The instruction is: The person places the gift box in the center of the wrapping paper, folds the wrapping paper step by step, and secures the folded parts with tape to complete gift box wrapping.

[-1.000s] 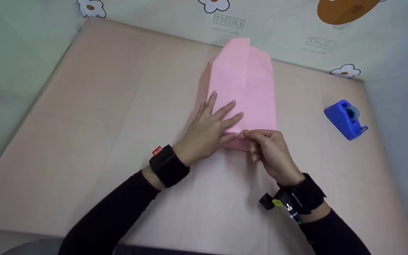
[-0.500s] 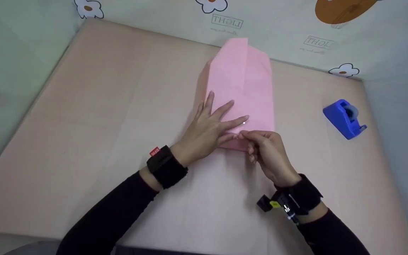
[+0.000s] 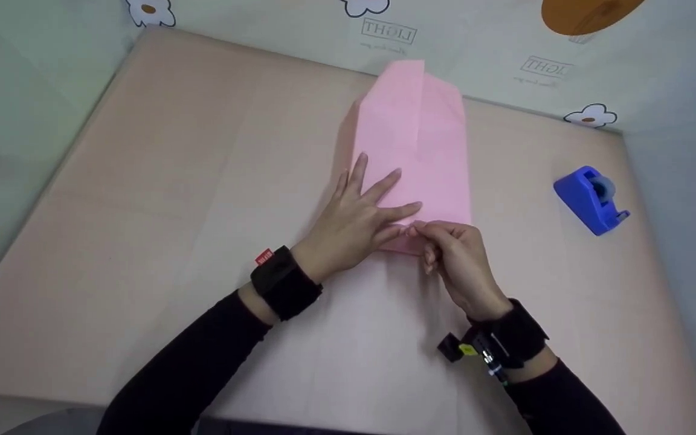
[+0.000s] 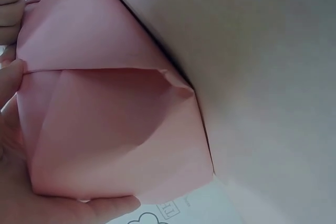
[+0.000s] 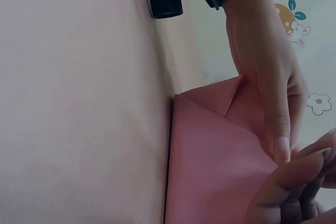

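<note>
On the smooth, pale pinkish-beige table (image 3: 161,181) lies a long, light pink packet of folded paper (image 3: 441,163), near the far edge. It has straight sides, a thin seam down part of its top, and slanted corners at its far end. The left hand (image 3: 348,229) rests flat on it with fingers spread wide, gripping nothing. The right hand (image 3: 463,260) pinches the near edge of the paper between thumb and pointer finger, its other fingers curled in. At that end, the flaps make pointy folds with a gap and a crinkly corner (image 4: 181,86). Well apart, to the right, sits a shiny blue, wedge-shaped tape holder (image 3: 586,202).
</note>
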### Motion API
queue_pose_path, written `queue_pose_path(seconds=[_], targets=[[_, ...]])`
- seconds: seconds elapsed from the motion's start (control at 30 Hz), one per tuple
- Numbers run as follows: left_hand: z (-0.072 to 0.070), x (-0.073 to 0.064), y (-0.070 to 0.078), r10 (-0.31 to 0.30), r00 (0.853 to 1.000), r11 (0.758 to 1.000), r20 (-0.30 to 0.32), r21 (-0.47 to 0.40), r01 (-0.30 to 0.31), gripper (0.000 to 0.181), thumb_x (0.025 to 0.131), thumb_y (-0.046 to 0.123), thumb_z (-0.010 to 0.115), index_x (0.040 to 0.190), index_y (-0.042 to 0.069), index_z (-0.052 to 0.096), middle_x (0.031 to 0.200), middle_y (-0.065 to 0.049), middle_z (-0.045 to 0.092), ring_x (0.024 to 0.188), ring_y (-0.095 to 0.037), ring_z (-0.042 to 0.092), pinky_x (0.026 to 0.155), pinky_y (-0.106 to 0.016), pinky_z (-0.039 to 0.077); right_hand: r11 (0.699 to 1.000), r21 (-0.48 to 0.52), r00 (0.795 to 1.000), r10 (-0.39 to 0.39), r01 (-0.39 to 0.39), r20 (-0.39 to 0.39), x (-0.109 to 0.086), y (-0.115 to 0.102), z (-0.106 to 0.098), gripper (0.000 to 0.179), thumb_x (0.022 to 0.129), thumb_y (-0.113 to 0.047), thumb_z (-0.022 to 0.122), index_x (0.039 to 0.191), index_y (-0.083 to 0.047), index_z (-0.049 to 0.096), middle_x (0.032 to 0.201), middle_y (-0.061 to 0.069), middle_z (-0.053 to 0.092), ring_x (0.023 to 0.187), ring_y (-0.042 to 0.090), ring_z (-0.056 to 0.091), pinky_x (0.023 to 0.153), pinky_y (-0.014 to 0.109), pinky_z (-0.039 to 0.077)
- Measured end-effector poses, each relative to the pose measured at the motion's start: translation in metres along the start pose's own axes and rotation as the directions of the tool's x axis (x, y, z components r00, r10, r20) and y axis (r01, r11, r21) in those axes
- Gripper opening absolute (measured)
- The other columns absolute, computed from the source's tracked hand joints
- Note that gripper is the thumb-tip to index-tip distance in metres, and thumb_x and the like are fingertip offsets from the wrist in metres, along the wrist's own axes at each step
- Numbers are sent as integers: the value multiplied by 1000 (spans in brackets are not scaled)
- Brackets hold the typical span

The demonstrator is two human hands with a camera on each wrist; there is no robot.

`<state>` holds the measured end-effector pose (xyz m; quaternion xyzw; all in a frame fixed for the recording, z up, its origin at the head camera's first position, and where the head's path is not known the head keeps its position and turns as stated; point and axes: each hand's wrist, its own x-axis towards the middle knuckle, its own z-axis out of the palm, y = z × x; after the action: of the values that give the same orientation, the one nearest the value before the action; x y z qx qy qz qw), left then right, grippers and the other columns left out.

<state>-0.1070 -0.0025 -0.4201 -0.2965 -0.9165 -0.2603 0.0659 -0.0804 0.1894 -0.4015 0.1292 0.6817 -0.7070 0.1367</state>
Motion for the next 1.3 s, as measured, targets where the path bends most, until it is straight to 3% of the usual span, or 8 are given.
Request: queue_pose_path(seconds=[0.23, 0.3, 0.37, 0.47, 0.57, 0.73, 1.13, 1.3], targets=[[2, 2, 2, 16, 1000, 1000, -23, -19, -16, 39, 100, 49, 53, 136, 37, 64, 160, -13, 43, 150, -60, 13, 115, -74, 25, 968, -139, 978, -210, 209, 10, -9, 3, -7, 27, 97, -3, 55, 77, 4, 73, 55, -1, 62, 43, 7, 48, 43, 20, 42], [2, 3, 2, 23, 999, 1000, -25, -18, -23, 39, 100, 49, 53, 136, 37, 64, 159, -13, 43, 150, -60, 13, 116, -74, 25, 893, -245, 922, -388, 379, 10, -11, 1, -13, 26, 98, -3, 57, 79, 6, 72, 56, 4, 62, 45, 9, 51, 43, 21, 44], [2, 4, 2, 29, 999, 999, -25, -12, -29, 39, 101, 49, 54, 136, 37, 64, 159, -13, 44, 150, -60, 14, 116, -74, 25, 762, -376, 826, -563, 527, 14, -8, -2, -20, 19, 97, -3, 63, 84, 5, 74, 61, 7, 65, 51, 11, 57, 49, 20, 49], [1, 4, 2, 31, 999, 1000, -21, -1, -31, 38, 101, 48, 54, 136, 37, 64, 159, -13, 44, 150, -60, 15, 116, -74, 25, 594, -528, 726, -685, 608, 65, 3, -9, -28, 10, 93, -8, 71, 98, -2, 78, 84, 10, 72, 76, 14, 65, 75, 21, 53], [1, 3, 1, 26, 1000, 1000, -11, 6, -26, 38, 101, 47, 54, 137, 38, 63, 160, -13, 43, 150, -60, 14, 116, -74, 25, 520, -617, 751, -635, 590, 183, 17, -14, -29, 36, 90, -19, 78, 124, -9, 72, 123, 8, 68, 117, 16, 60, 107, 34, 44], [1, 3, 1, 33, 999, 999, -7, 10, -33, 39, 101, 47, 53, 138, 38, 62, 159, -14, 43, 149, -61, 14, 115, -74, 27, 519, -652, 812, -510, 553, 283, 27, -15, -29, 70, 87, -31, 80, 149, -14, 50, 154, 6, 48, 148, 22, 39, 125, 49, 29], [-2, 1, 1, 18, 1000, 1000, 9, 10, -18, 40, 101, 48, 52, 138, 37, 62, 160, -13, 42, 150, -60, 13, 117, -72, 25, 460, -664, 772, -563, 589, 295, 30, -6, -29, 69, 87, -30, 81, 146, -10, 53, 149, 8, 53, 144, 22, 44, 122, 46, 33], [-3, 1, 0, 6, 1000, 1000, 31, 6, -6, 41, 101, 48, 53, 140, 37, 60, 162, -12, 40, 151, -59, 10, 118, -72, 23, 465, -686, 796, -532, 559, 288, 33, -7, -28, 68, 86, -28, 82, 146, -12, 54, 154, 12, 48, 151, 30, 33, 126, 60, 14]])
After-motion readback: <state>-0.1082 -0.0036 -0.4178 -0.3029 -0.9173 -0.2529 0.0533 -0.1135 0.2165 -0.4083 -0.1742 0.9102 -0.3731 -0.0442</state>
